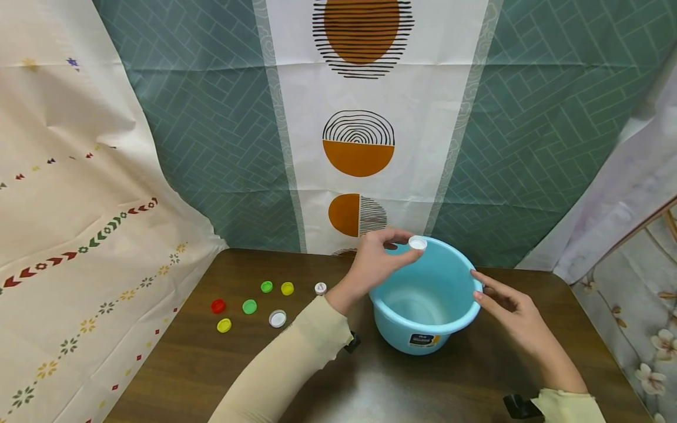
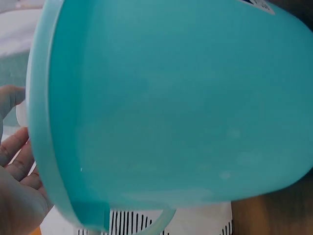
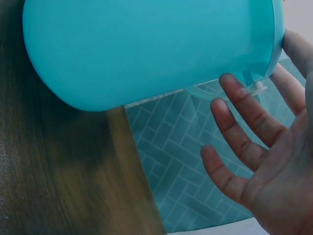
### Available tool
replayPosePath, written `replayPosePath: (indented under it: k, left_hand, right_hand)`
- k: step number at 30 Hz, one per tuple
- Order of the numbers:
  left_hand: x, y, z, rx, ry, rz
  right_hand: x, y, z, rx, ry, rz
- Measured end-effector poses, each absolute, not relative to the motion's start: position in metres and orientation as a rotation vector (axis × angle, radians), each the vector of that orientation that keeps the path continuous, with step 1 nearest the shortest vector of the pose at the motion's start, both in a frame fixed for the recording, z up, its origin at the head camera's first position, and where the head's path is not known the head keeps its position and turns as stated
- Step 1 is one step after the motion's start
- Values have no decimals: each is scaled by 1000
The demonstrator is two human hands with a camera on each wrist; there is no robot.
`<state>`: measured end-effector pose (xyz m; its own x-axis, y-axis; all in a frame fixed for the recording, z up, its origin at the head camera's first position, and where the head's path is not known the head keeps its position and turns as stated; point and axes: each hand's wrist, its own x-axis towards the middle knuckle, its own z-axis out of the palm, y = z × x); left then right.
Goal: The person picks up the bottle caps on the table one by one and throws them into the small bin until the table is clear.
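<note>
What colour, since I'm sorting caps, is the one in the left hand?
The cap is white; the head view shows it best.

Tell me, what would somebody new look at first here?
Probably the big blue tub on the table, with the right grip touching its rim. Next, the white cap pinched in the left grip by the tub. Then the bright red, green and yellow caps scattered to the left, and the orange shapes on the cloth behind.
</note>
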<state>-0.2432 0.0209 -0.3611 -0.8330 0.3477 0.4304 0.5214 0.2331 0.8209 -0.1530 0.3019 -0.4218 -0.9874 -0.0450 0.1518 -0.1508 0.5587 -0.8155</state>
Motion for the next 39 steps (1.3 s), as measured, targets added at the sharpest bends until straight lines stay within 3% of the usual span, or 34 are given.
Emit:
replayPosePath:
  k: [39]
  left_hand:
    - [-245,34,-369,-736,-2446,-1632]
  right_hand:
    - [-151,301,-421,218,-2646,1463]
